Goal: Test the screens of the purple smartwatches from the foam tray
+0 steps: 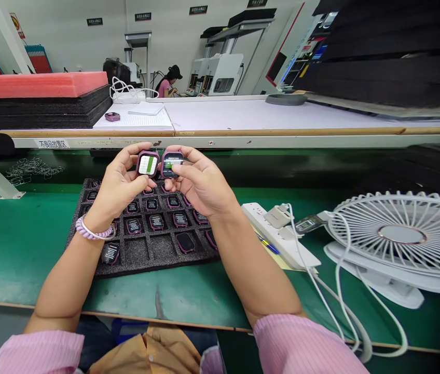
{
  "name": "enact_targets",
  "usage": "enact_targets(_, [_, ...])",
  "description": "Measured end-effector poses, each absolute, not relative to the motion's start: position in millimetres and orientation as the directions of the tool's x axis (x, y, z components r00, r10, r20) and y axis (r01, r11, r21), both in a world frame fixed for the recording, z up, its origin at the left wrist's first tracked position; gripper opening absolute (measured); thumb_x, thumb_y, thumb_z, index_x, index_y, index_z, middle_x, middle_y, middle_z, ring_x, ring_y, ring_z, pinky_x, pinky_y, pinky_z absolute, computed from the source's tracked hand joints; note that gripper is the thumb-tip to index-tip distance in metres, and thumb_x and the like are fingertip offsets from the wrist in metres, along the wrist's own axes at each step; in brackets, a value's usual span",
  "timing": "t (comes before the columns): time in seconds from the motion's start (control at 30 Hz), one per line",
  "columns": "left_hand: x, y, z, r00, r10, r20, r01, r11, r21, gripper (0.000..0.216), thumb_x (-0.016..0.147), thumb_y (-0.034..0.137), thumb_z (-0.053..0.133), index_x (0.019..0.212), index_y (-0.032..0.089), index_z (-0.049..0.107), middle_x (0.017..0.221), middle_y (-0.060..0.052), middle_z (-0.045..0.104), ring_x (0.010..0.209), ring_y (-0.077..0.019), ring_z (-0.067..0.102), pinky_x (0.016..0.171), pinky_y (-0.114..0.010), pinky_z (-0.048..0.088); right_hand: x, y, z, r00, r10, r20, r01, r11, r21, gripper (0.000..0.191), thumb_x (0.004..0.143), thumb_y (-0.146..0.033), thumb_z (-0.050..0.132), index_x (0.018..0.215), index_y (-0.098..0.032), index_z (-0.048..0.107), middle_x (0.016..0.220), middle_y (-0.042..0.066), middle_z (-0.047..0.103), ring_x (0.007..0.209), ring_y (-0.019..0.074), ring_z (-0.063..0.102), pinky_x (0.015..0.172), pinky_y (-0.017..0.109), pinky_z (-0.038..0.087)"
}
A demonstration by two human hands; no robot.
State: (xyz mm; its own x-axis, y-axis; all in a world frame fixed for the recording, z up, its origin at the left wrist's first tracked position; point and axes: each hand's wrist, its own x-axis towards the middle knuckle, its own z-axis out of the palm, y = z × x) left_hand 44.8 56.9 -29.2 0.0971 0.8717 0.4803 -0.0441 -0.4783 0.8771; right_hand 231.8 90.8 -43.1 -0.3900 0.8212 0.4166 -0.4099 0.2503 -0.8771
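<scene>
Sleeves (305, 345) in pink sit at the bottom, close to the camera. Next comes the green mat (10, 244), with bare room on the left side and at the front edge. A black tray (142, 257) lies on the mat, with many small watches in its holes and a few holes bare.

Above the tray, the left hand (121, 184) holds a watch (148, 164). Its fingers curl shut around the watch edges, and the screen shows green and white. The right hand (200, 184) holds a second watch (172, 163) the same way, pinched tight at the sides. The two watches are side by side and almost touch.

On the right lie a power strip (278, 236), white cords and a white fan (399, 236), so room there is tight. Farther back runs a long white table (282, 114). Far away a person (167, 83) sits at a machine.
</scene>
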Motion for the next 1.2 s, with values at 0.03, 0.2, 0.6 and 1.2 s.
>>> enact_targets(0.03, [44.9,56.8,-29.1,0.095,0.873,0.479,-0.042,-0.477,0.878,0.058,0.068,0.015,0.075,0.125,0.024,0.063,0.112,-0.004,0.071,0.067,-0.0101,0.070,0.067,-0.022,0.064,231.8,90.7,-43.3,-0.390,0.822,0.416,-0.404,0.253,-0.879,0.053,0.078,-0.037,0.087,0.120,-0.021,0.059,0.095,-0.001,0.067,0.062,0.0108,0.063,0.059,0.025,0.055])
enact_targets(0.2, [46.3,55.3,-28.3,0.087,0.867,0.490,-0.022,-0.490,0.871,0.052,0.073,0.016,0.074,0.124,0.022,0.064,0.112,-0.005,0.071,0.065,-0.0103,0.070,0.064,-0.021,0.063,230.8,89.8,-43.4,-0.391,0.823,0.412,-0.408,0.246,-0.879,0.056,0.077,-0.039,0.089,0.119,-0.021,0.058,0.093,-0.001,0.067,0.060,0.0096,0.062,0.057,0.023,0.053])
enact_targets(0.6, [44.1,56.3,-28.4,-0.011,0.856,0.517,-0.001,-0.517,0.856,0.038,0.080,0.042,0.088,0.107,0.022,0.071,0.083,-0.001,0.064,0.058,-0.0083,0.053,0.047,-0.016,0.046,233.1,90.3,-42.5,-0.404,0.819,0.407,-0.401,0.241,-0.884,0.055,0.083,-0.058,0.088,0.113,-0.021,0.061,0.087,0.000,0.068,0.057,0.0102,0.061,0.051,0.021,0.049])
enact_targets(1.2, [44.0,55.7,-27.7,0.018,0.853,0.521,0.023,-0.522,0.853,0.046,0.076,0.023,0.078,0.120,0.023,0.065,0.101,-0.004,0.067,0.074,-0.0128,0.064,0.059,-0.019,0.054,233.1,86.9,-42.0,-0.405,0.814,0.416,-0.405,0.248,-0.880,0.058,0.075,-0.026,0.087,0.125,-0.022,0.057,0.102,0.002,0.073,0.068,0.0115,0.068,0.062,0.023,0.058])
